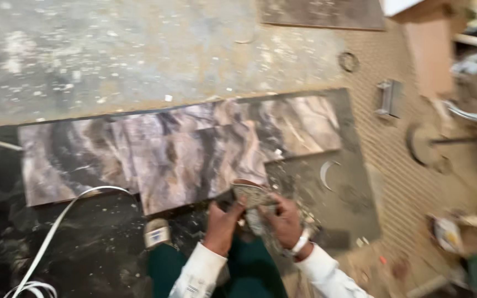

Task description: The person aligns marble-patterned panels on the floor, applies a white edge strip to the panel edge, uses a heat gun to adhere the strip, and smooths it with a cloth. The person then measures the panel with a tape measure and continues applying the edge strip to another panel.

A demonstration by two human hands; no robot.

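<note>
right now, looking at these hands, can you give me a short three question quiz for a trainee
1. True or false: both hands hold the same round grey disc-shaped tool.
2. What lies just beyond the hands? A) purple-brown marbled stone slab B) blue plastic bucket C) wooden ladder
3. Fill in: a white ____ curves over the dark floor on the person's left.

Key
1. True: left hand and right hand both grip it, fingers around it.
2. A, the purple-brown marbled stone slab.
3. Cable: the white cable.

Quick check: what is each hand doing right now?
Left hand: closed on the round disc.
Right hand: gripping the same disc from the other side.
</note>
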